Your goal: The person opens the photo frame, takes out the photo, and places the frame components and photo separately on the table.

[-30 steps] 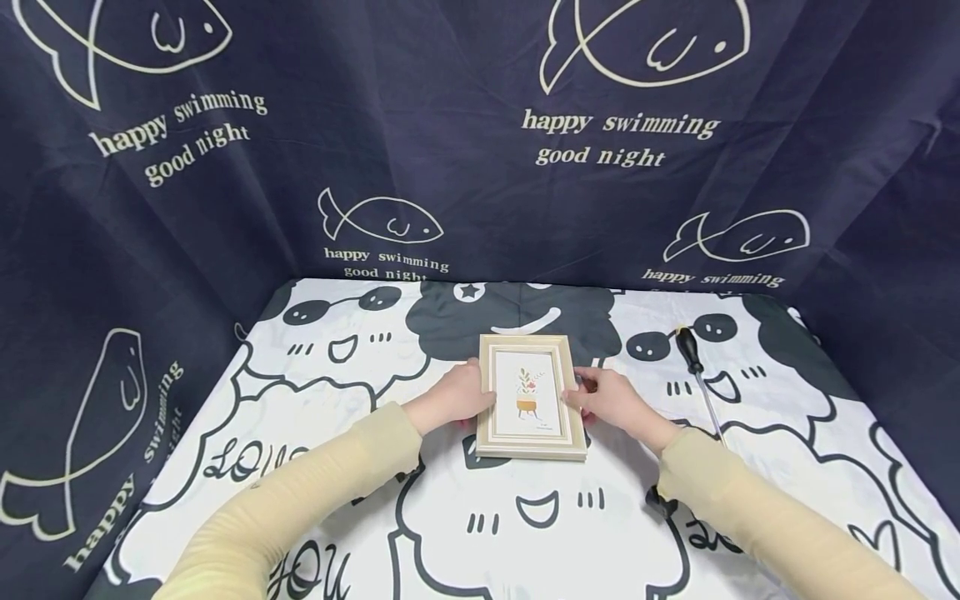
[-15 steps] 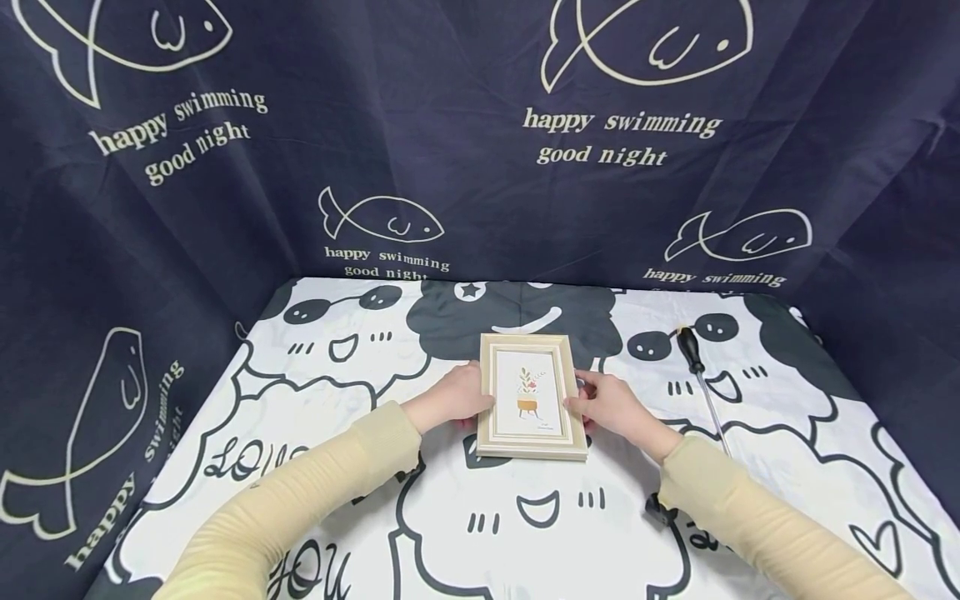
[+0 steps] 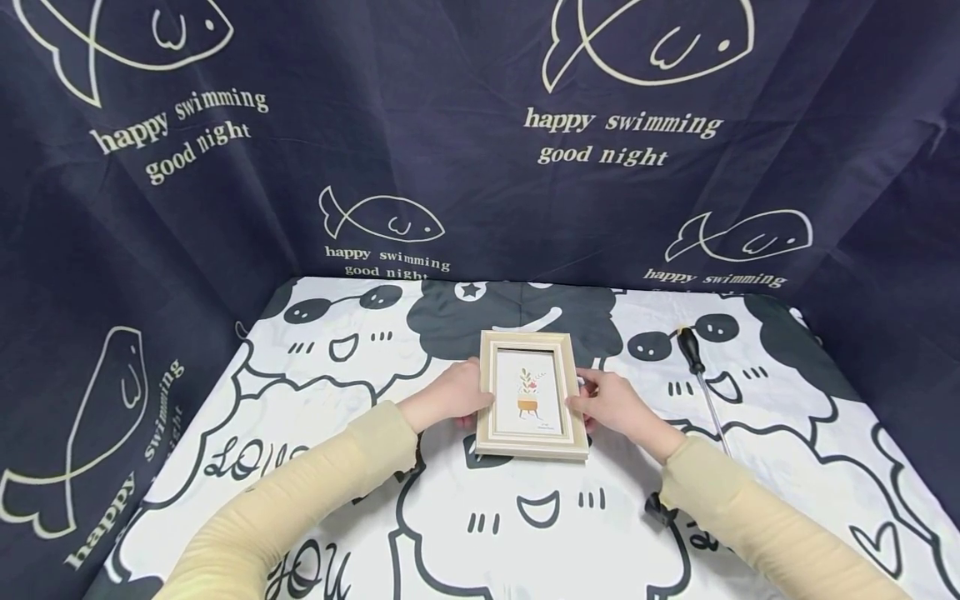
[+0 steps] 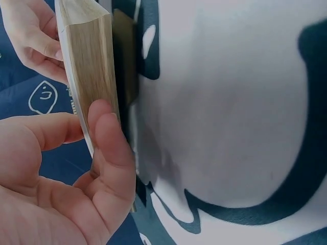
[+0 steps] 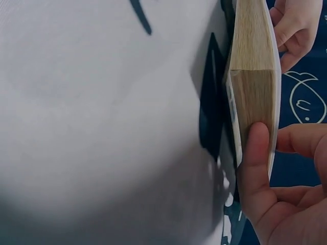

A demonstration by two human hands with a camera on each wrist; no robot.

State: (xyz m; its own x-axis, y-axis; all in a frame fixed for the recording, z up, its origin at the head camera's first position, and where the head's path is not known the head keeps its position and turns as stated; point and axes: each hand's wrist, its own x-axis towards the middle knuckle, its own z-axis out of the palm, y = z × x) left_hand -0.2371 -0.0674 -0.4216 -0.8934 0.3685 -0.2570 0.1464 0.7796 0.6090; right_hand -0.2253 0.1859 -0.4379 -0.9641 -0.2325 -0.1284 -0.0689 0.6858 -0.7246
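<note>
A cream picture frame (image 3: 490, 433) with a print of a potted plant inside is near the middle of the table, face up. My left hand (image 3: 453, 396) grips its left side, the thumb on the front edge. On the opposite side, my right hand (image 3: 611, 404) holds it the same way. In the left wrist view, curled fingers (image 4: 110, 148) press the wooden side of the frame. The right wrist view shows a finger (image 5: 255, 153) against its other wooden side. The frame's back is mostly hidden.
A screwdriver (image 3: 692, 350) with a black handle lies to the right of the frame, its shaft pointing toward the right sleeve (image 3: 742, 492). A white cartoon-print cloth (image 3: 540, 558) covers the table. Dark blue fish-print fabric (image 3: 480, 150) stands behind and at both sides.
The frame's far edge has risen very slightly in the head view, and the frame looks a little more tilted. Both hands keep their grip; the screwdriver stays put.
</note>
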